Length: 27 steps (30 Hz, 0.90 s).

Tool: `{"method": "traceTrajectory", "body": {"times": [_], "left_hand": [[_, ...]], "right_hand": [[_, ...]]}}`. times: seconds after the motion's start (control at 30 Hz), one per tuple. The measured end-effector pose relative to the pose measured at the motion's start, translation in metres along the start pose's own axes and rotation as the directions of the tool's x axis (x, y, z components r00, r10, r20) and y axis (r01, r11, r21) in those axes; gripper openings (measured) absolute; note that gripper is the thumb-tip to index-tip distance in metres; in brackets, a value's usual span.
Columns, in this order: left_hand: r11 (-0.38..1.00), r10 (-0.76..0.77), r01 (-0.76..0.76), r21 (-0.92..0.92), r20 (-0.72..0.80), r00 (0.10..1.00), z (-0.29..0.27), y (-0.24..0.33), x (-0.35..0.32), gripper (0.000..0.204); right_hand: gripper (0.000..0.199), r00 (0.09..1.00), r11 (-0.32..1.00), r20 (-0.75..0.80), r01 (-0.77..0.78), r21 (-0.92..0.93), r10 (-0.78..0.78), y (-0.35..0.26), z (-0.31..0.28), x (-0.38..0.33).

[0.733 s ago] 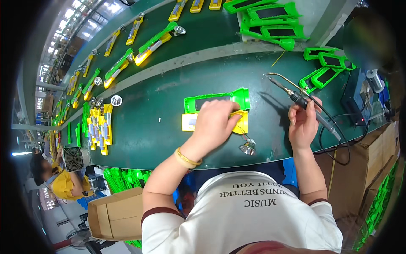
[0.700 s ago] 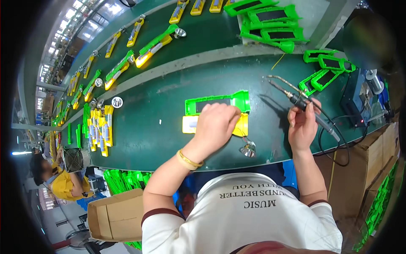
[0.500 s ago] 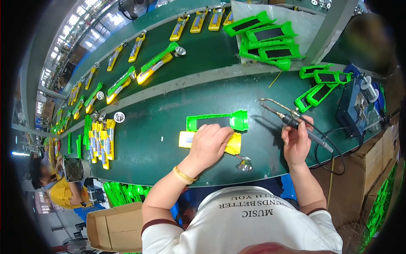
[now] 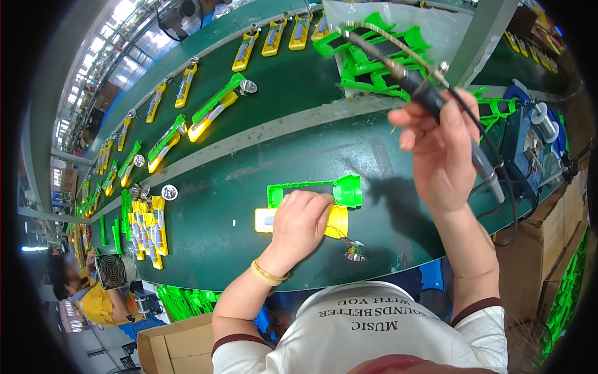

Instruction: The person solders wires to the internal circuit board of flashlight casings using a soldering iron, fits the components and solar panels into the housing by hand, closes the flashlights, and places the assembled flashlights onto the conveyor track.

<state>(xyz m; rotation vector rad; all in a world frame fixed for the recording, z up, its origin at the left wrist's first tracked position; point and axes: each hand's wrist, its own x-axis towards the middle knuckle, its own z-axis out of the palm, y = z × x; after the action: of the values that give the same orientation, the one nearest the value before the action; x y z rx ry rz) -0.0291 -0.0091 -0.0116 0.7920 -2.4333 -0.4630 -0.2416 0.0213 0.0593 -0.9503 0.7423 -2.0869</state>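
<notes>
My left hand point(image 4: 301, 222) presses down on a yellow flashlight half-shell point(image 4: 337, 222) lying on the dark green bench point(image 4: 237, 249). A matching green half-shell point(image 4: 324, 189) lies just behind it, touching. A small silver reflector cup point(image 4: 355, 252) sits by the yellow shell, joined to it by thin wires. My right hand point(image 4: 443, 149) is raised high above the bench and grips a black-handled soldering iron point(image 4: 418, 87), tip pointing up and left, cable trailing right.
A soldering station with a solder spool point(image 4: 536, 140) stands at the right. Green shells point(image 4: 380, 53) pile behind it. Yellow and green flashlights point(image 4: 215, 112) ride the belt beyond. Yellow parts point(image 4: 146, 230) stack at left. A person in yellow point(image 4: 93, 299) sits lower left. Cardboard boxes point(image 4: 177, 346) stand below the bench.
My right hand has lifted the soldering iron up off the bench toward the camera. My left hand stays on the yellow shell.
</notes>
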Motion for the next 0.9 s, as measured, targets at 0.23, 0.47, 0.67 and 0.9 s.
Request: {"method": "traceTrajectory", "body": {"times": [0.23,0.47,0.67,0.9], "left_hand": [[0.995,0.075,-0.069,-0.068,0.092,0.993,-0.002,-0.003,-0.003,0.014],[0.992,0.094,-0.086,-0.090,0.089,0.992,-0.004,0.000,-0.004,0.013],[0.993,0.083,-0.081,-0.089,0.022,0.996,-0.005,0.004,-0.010,0.013],[0.995,0.101,-0.101,0.021,0.023,0.995,-0.002,0.004,-0.011,0.015]], "right_hand": [[0.022,0.995,0.998,-0.077,-0.068,-0.015,0.067,0.017,-0.008,-0.003],[0.029,0.992,0.995,-0.097,-0.084,-0.046,0.079,0.039,0.004,0.036],[0.028,0.992,0.996,-0.093,-0.088,0.020,0.089,0.041,0.017,0.043],[0.024,0.997,0.993,-0.045,-0.072,-0.090,0.068,0.034,0.012,0.037]]}}
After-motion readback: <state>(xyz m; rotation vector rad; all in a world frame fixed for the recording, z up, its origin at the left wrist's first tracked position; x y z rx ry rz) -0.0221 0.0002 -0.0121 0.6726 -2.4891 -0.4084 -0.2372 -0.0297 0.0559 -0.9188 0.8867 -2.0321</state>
